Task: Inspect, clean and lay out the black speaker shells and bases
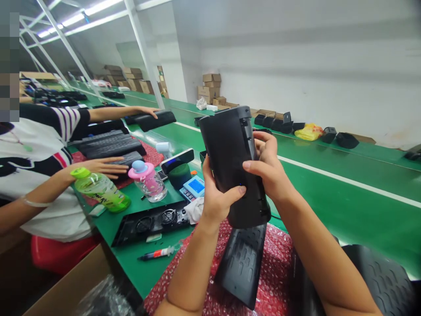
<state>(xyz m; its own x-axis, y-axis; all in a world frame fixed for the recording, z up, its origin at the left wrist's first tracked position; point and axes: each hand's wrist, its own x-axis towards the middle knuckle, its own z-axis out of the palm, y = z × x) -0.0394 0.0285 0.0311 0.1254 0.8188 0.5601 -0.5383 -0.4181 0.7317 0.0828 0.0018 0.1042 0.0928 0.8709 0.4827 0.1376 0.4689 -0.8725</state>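
Both my hands grip a black plastic housing (226, 149), held up and tilted above the bench. My left hand (219, 193) wraps its lower left edge, thumb across the front face. On the right edge, my right hand (271, 169) holds it with the thumb on the front and fingers behind. A small blue light shows on the face near my left thumb. Beneath lies a black panel with oval dimples (241, 263) on red bubble wrap (276, 250). Another dimpled black panel (378, 276) rests to the right, beside my right forearm.
Left of my hands are a black panel with round grilles (158, 221), a syringe (158, 253), a blue-and-white meter (194, 186), a pink-lidded cup (149, 182) and a green bottle (101, 191). A co-worker (46, 162) reaches over black parts. A cardboard box (72, 285) stands below the bench edge.
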